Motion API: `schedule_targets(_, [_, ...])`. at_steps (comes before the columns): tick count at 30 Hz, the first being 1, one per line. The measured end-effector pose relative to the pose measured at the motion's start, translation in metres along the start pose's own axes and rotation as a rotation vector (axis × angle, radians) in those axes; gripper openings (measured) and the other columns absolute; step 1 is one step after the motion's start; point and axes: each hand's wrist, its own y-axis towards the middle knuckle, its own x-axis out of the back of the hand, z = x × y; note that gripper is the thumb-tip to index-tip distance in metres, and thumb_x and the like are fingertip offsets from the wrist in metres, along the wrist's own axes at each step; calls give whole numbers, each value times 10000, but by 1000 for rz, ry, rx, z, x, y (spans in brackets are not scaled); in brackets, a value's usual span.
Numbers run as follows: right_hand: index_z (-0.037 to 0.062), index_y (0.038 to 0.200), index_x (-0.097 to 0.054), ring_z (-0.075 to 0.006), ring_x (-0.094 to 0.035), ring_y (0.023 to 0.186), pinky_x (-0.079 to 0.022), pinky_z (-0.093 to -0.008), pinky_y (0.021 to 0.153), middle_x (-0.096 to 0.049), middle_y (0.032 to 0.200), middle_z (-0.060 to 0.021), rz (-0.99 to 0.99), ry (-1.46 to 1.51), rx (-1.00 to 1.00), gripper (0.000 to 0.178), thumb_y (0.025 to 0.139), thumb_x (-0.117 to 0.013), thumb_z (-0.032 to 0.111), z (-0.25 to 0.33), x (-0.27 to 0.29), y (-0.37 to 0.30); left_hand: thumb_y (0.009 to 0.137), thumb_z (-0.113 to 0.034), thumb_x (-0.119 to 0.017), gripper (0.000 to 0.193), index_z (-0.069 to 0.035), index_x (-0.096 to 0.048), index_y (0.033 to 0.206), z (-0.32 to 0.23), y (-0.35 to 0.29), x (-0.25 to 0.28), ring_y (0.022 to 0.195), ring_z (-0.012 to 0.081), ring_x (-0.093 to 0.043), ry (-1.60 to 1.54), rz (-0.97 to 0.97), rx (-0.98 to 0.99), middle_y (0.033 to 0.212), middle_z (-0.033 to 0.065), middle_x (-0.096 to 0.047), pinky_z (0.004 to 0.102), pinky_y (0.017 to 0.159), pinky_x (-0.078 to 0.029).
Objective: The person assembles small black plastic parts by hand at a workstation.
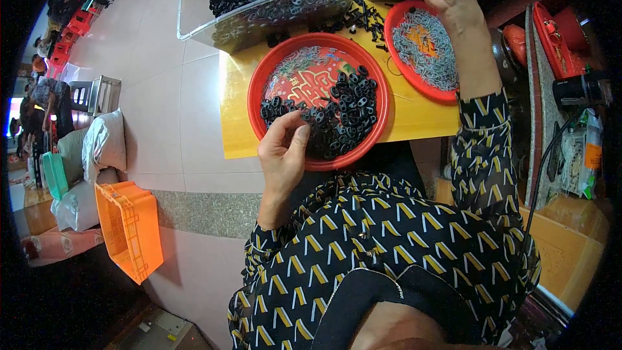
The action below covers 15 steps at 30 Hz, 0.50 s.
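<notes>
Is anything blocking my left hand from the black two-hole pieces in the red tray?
Nothing visible blocks it: your left hand reaches over the near-left rim of the red tray, fingertips right by the black two-hole pieces. Whether they touch is unclear.

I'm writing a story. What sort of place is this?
Probably a small parts workshop, though I can't be sure: a clear plastic bin and a round red tray hold heaps of black two-holed pieces, and another red tray holds thin grey pieces.
</notes>
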Motion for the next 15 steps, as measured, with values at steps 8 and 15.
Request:
schedule_targets(8, [13,845,-594,-246,-581,733,-456,-300,668,-595,770,-123,486,-1030,313,164,716,-585,113,-95,-19,-77,773,6,-566,151,44,-549,919,14,-2,4,679,74,-506,74,6,-98,758,31,-545,188,603,-416])
schedule_targets(15, [11,732,-567,-277,-544,769,-443,-361,706,-539,780,-132,619,-1381,417,88,680,-567,82,-128,-47,-98,776,1,-566,151,41,-553,921,14,-2,4,669,72,-511,31,-37,-61,757,32,-554,185,600,-420])
